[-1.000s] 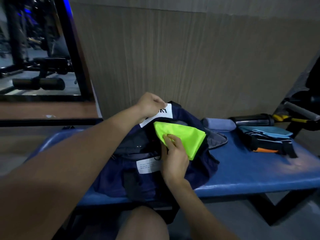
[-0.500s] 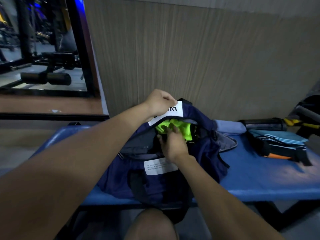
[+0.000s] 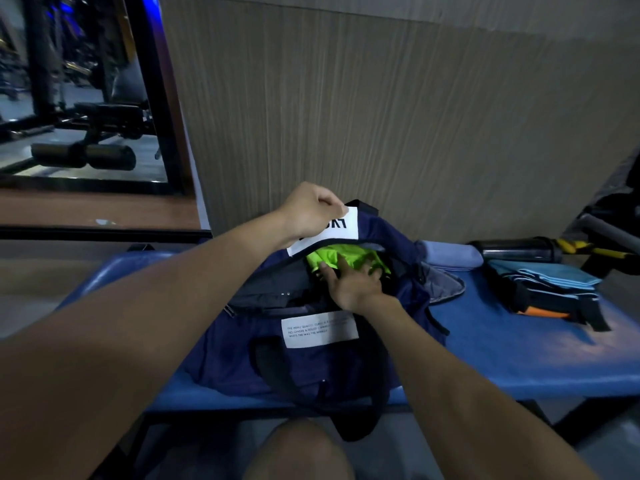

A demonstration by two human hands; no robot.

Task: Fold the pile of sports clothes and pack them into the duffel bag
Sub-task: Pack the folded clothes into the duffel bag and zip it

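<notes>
A navy duffel bag lies on the blue bench in front of me. My left hand grips the bag's far flap by its white label and holds the mouth up. A neon green garment lies inside the opening. My right hand reaches into the mouth with fingers spread flat on the green cloth. A stack of folded clothes, light blue on top with black and orange below, rests on the bench at the right.
A rolled blue towel and a dark bottle lie behind the bag by the wood-panel wall. Gym equipment stands at the far left behind a black frame. Yellow-handled gear sits at the far right. My knee is below the bench edge.
The green garment has gone from held above the bag to down inside its mouth. My right hand followed it in and now lies flat on it. My left hand kept its grip on the flap.
</notes>
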